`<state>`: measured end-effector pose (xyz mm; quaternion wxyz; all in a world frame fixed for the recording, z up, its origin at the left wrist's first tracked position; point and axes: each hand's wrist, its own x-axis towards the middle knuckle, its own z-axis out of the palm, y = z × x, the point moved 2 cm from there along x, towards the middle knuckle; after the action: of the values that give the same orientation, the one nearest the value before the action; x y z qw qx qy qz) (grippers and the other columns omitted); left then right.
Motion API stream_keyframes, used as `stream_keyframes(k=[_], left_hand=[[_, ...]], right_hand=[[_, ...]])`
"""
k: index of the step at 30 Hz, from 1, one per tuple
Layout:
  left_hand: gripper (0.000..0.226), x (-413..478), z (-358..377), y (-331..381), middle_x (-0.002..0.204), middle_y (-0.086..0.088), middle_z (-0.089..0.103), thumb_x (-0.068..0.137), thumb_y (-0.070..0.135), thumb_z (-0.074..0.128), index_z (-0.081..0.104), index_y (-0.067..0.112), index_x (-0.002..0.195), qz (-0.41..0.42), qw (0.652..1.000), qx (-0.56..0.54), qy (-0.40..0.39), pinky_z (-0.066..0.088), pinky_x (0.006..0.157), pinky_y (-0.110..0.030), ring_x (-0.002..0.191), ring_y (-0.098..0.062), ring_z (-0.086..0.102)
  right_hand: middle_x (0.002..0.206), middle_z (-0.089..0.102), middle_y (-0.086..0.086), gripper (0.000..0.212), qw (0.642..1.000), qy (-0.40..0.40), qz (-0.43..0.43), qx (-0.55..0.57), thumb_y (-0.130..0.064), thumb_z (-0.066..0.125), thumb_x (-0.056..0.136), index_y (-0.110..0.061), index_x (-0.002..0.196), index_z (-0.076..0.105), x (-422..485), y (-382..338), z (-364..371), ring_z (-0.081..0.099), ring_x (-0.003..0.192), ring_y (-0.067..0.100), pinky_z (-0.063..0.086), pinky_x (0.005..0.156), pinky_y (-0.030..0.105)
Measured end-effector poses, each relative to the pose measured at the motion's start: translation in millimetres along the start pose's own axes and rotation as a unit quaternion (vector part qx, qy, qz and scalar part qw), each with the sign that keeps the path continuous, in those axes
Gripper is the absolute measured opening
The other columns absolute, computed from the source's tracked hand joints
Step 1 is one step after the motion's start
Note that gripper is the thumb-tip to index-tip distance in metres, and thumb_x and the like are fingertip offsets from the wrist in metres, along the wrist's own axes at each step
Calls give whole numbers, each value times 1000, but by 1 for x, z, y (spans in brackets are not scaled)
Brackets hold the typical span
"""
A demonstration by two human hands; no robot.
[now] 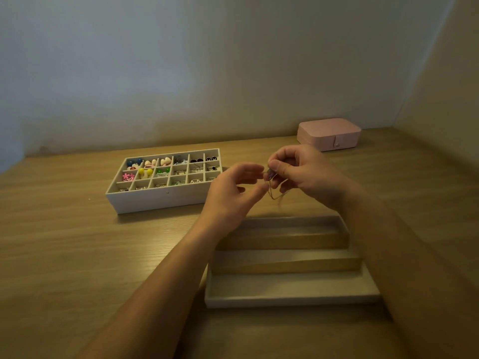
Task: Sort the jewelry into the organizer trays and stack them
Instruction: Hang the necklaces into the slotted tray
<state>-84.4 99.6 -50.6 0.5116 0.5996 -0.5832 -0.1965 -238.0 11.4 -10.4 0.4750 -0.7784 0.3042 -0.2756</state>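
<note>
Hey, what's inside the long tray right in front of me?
The long tray has three long compartments with nothing visible in them. The left forearm covers its far-left corner and the right forearm overlaps its right edge, so those parts are hidden.

Both forearms reach forward, left hand (pixel 231 195) and right hand (pixel 304 174) meeting fingertip to fingertip, pinching a thin chain (pixel 275 193).
</note>
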Motion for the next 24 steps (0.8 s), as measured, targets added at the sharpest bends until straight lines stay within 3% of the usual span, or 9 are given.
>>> stream_keyframes(k=[5,11,15,20,24], left_hand=[[36,-4,1,7,96,-5,78,87,11,76,66,9,121,-19,993,-113,-9,59,85,-30,92,-15,74],[16,-5,-3,7,86,-3,76,89,12,74,74,13,105,-25,994,-108,-3,56,74,-21,83,-14,73],[15,-8,-6,9,94,-5,75,94,13,67,73,15,108,-47,991,-125,-11,59,81,-30,87,-17,74],[20,-6,-11,6,85,-5,64,92,8,69,71,13,112,-85,975,-203,8,60,88,-41,75,-17,66],[29,-7,-16,8,85,-1,59,89,-2,67,70,15,114,-85,976,-201,15,57,70,-28,72,-10,61]], right_hand=[[87,75,4,8,999,15,-29,12,-13,58,101,-11,106,65,-10,-3,8,72,75,16,60,64,27],[80,75,4,8,997,59,-30,50,-9,67,94,-10,102,69,-14,4,5,73,71,18,61,63,27],[86,77,9,16,996,42,-9,77,-6,70,90,-7,106,70,-16,9,-4,76,80,23,62,68,29],[92,76,13,20,993,48,-2,111,-2,71,87,-4,108,70,-15,14,-16,76,86,26,63,72,32],[89,75,13,16,989,81,12,125,3,70,89,-4,104,71,-14,22,-25,75,81,21,63,72,29]])
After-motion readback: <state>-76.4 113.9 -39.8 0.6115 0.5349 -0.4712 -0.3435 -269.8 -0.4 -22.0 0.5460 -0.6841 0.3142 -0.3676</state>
